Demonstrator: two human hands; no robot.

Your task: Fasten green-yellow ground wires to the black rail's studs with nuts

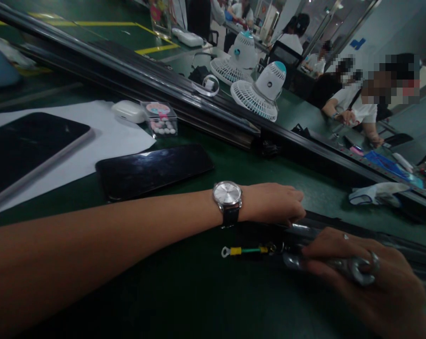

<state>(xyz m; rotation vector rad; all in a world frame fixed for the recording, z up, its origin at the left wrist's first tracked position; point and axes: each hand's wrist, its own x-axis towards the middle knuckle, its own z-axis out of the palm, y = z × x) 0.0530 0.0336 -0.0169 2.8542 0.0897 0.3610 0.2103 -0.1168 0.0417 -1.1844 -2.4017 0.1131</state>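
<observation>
My right hand (378, 268) grips a silver wrench (361, 273). One open jaw shows by the ringed finger, and the wrench's other end reaches left to a bolt-like fitting (282, 247). From that fitting a short yellow-green wire (253, 250) with a ring terminal (226, 252) points left. Both are beside a long black bar (317, 229) lying on the dark green table (156, 287). My left hand (278, 202), below a wristwatch (227, 194), rests at the bar's far side with fingers curled; their tips and anything in them are hidden.
Beyond my left forearm lie a black phone (156, 170), a tablet-like device (32, 146) on white paper (117, 136), an earbud case (128, 111) and a clear box (160, 120). Long dark rails (198, 110) cross behind. Two white fans (258, 92) and several people are farther back.
</observation>
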